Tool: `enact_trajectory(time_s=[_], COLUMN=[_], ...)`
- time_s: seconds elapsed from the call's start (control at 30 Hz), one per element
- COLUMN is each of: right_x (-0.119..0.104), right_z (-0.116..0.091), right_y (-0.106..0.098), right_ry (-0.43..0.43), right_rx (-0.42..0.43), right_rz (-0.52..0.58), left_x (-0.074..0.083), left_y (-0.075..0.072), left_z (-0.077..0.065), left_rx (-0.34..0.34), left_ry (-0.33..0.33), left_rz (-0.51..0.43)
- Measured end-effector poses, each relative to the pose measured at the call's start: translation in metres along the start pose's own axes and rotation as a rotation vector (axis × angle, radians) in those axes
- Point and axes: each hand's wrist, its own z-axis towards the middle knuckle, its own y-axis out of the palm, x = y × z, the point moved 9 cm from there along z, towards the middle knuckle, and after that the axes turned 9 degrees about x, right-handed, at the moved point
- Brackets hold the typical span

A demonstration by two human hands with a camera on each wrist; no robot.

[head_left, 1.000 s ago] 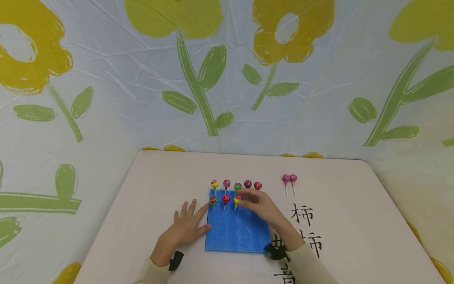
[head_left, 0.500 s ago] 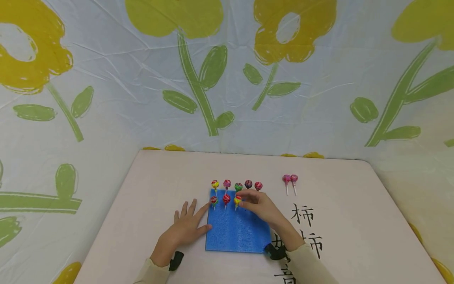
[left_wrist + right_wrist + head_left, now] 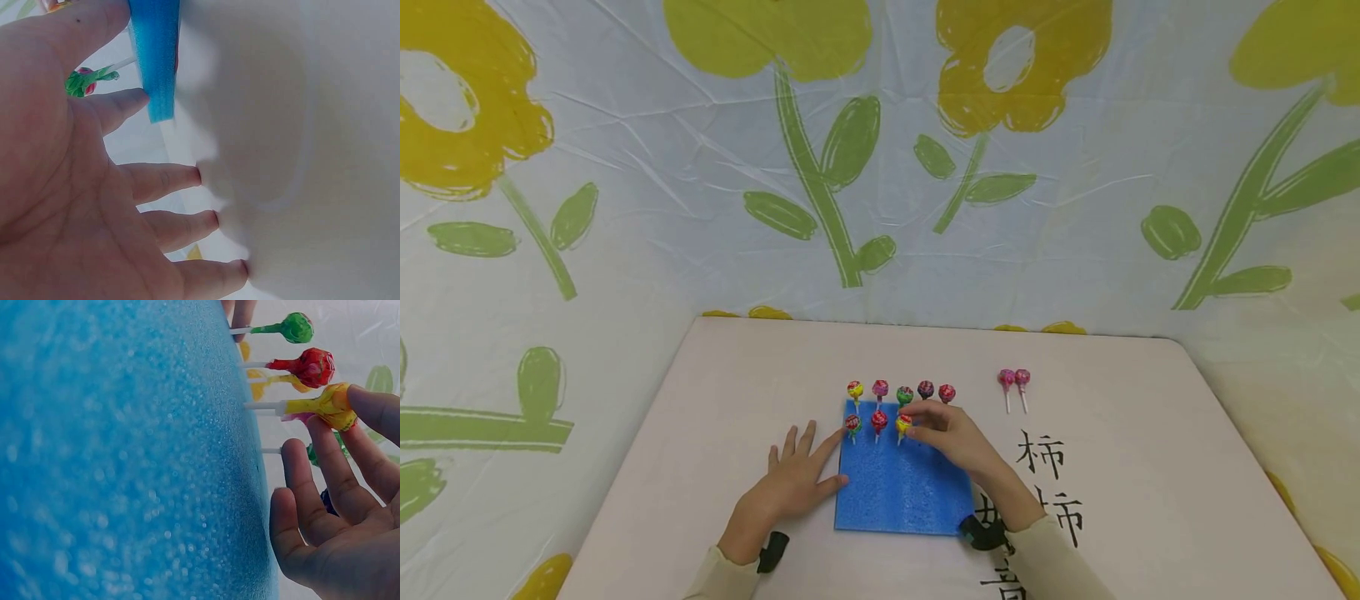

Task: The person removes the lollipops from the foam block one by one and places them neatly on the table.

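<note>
My right hand (image 3: 951,435) pinches the wrapped head of a yellow lollipop (image 3: 334,406) between thumb and fingers. Its white stick stands upright in a blue foam board (image 3: 902,492). To its left in the same row are a red lollipop (image 3: 878,421) and a green-and-red lollipop (image 3: 852,424). Behind them runs a back row of several lollipops, among them a yellow one (image 3: 855,390) and a dark one (image 3: 925,389). My left hand (image 3: 793,479) lies spread at the board's left side, thumb and index fingertip at the foam edge, the other fingertips down on the table, as the left wrist view shows.
Two pink lollipops (image 3: 1014,379) lie side by side on the pale table (image 3: 760,375) to the right, beyond the board. Black written characters (image 3: 1041,454) mark the table near my right forearm. A flower-printed cloth (image 3: 895,250) hangs behind and at the sides.
</note>
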Motion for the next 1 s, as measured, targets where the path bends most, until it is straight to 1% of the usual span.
enact_trajectory(time_s=[0.33,0.57,0.77,1.0], right_x=[-0.002,-0.003,-0.002,0.002], right_z=[-0.002,-0.002,-0.004,-0.007], right_y=[-0.003,-0.005,-0.011,-0.022], right_ry=[0.019,0.010,0.011,0.037], right_rx=[0.019,0.035,0.055,0.095], right_rz=[0.020,0.058,0.097,0.133], left_x=[0.001,-0.001,-0.001,0.000], left_y=[0.000,0.003,0.003,0.000], left_z=[-0.001,0.001,0.002,0.001], left_rx=[0.002,-0.018,-0.020,-0.018], left_ry=[0.002,-0.007,-0.005,0.001], left_rz=[0.004,0.008,0.010,0.008])
